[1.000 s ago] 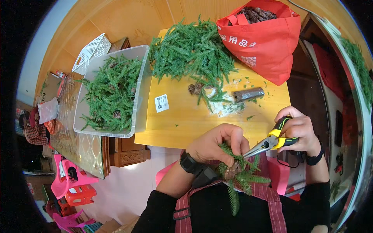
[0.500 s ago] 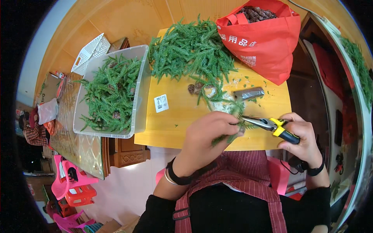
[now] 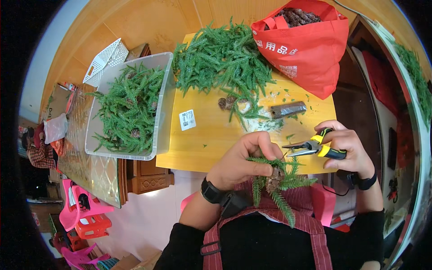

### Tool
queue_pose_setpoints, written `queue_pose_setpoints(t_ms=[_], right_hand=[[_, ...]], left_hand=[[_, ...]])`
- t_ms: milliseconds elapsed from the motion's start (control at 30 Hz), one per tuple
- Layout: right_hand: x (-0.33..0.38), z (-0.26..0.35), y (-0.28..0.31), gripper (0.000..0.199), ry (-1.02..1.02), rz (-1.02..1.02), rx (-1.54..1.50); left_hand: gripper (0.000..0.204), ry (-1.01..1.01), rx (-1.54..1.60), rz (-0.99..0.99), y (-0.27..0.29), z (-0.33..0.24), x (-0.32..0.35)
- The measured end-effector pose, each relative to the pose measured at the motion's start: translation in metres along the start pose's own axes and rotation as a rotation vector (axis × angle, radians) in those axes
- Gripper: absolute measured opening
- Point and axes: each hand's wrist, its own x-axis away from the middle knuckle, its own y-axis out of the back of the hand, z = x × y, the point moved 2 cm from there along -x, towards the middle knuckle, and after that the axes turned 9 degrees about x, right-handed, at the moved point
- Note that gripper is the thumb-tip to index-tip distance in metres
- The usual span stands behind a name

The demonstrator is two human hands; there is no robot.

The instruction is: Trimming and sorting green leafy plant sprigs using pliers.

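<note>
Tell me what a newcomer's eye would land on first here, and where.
Probably the bright red bag of pine cones at the yellow table's far right corner, beside a heap of green sprigs. Next, perhaps, the yellow-and-black pliers in the right hand's grip, jaws parted, near the cone-bearing sprig in the left hand's grip, by the table's near edge.

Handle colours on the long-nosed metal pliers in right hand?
Yellow and black pliers handles, clearest in head view.
</note>
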Motion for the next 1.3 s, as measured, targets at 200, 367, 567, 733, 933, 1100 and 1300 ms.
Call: queue_pose_setpoints(t_ms=[200, 367, 567, 733, 933, 1100, 1300], right_hand=[[-0.002, -0.005, -0.005, 0.037, 0.015, -0.004, -0.035], [0.003, -0.007, -0.007, 0.036, 0.007, -0.027, -0.006], [0.012, 0.004, 0.001, 0.036, -0.108, -0.035, 0.173], [0.013, 0.009, 0.001, 0.038, -0.126, -0.047, 0.168], [0.021, 0.006, -0.013, 0.033, -0.287, -0.025, -0.160], [0.023, 0.008, -0.026, 0.031, -0.374, 0.027, -0.486], [0.030, 0.004, -0.033, 0.030, -0.433, 0.062, -0.535]], left_hand=[[0.032, 0.081, 0.235, 0.061, -0.004, 0.008, -0.002], [0.031, 0.076, 0.229, 0.073, -0.003, 0.006, -0.002], [0.019, -0.196, -0.600, 0.035, -0.005, -0.021, -0.005], [0.019, -0.418, -1.049, 0.028, -0.019, -0.027, 0.000], [0.020, -0.246, -0.760, -0.039, -0.013, -0.021, 0.001], [0.018, -0.215, -0.716, -0.052, -0.014, -0.017, -0.002], [0.017, -0.148, -0.719, -0.042, -0.015, -0.014, -0.007]])
